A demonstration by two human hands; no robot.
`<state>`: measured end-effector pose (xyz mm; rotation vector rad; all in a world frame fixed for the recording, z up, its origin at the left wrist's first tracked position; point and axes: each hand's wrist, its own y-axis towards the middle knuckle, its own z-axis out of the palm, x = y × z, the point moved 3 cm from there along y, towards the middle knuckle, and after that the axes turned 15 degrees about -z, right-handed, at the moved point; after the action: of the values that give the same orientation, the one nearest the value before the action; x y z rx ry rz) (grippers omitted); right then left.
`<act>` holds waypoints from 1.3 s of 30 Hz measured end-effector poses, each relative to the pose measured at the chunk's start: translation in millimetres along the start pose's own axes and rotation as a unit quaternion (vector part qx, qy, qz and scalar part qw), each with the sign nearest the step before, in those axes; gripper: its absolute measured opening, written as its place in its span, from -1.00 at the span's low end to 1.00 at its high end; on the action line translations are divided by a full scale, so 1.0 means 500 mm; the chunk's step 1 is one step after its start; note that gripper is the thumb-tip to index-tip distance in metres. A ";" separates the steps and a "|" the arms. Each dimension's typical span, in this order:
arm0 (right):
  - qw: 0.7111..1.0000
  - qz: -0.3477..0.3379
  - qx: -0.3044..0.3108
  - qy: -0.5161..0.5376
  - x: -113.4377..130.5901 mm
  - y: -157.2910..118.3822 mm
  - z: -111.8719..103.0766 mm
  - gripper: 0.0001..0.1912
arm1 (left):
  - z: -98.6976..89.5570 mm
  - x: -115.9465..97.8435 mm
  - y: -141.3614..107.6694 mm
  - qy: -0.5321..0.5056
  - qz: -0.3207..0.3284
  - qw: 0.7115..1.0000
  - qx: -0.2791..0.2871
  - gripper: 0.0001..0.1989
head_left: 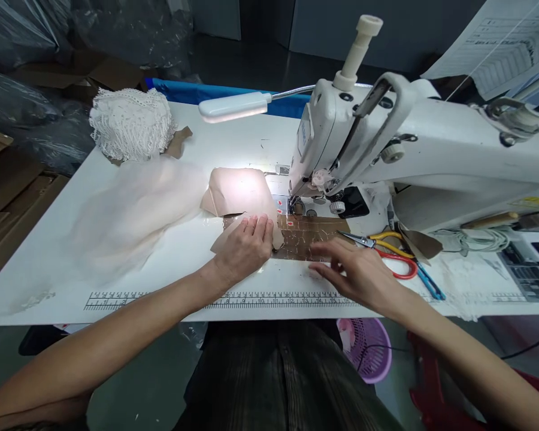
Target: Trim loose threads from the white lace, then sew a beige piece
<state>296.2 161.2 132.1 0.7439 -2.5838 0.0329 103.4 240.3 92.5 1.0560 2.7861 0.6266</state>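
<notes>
My left hand (pixel 248 244) lies flat, fingers stretched out, on a pale pink fabric piece (pixel 242 187) left of the sewing machine needle. The fabric is folded and looks shaped like a cup. Below the presser foot (pixel 291 203) runs a brown taped strip (pixel 296 236) on the table. Over its right part hovers my right hand (pixel 348 263), fingers apart and slightly bent, with nothing visible in them. Scissors with red handles (pixel 399 266) and yellow-handled pliers or snips (pixel 386 239) lie just right of that hand.
The white sewing machine (pixel 413 137) fills the right side. A lamp (pixel 236 108) hangs over the table. Sheer pale fabric (pixel 130 221) and a white lace bundle (pixel 132 123) lie at left. A printed ruler (pixel 287 300) runs along the front edge; a purple basket (pixel 372 353) stands below.
</notes>
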 end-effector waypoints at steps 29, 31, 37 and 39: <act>0.952 -0.096 -0.226 0.183 -0.021 0.107 0.075 -0.84 | -0.038 0.008 -0.011 -0.135 0.121 0.969 -0.170 -0.85; 0.976 -0.083 -0.197 0.030 -0.043 0.074 0.056 -0.86 | -0.039 0.018 -0.011 -0.158 0.114 0.964 -0.180 -0.83; 0.966 0.014 0.191 0.177 -0.041 -0.039 -0.025 -0.54 | -0.021 0.012 -0.002 -0.152 0.142 0.971 -0.114 -0.72; 0.946 0.017 0.240 0.216 -0.028 -0.047 -0.034 -0.50 | -0.018 0.008 0.004 -0.175 0.125 0.974 -0.066 -0.58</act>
<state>325.9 150.4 139.1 0.7518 -2.1746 0.7716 99.5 241.2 101.5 1.3526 2.3020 0.5742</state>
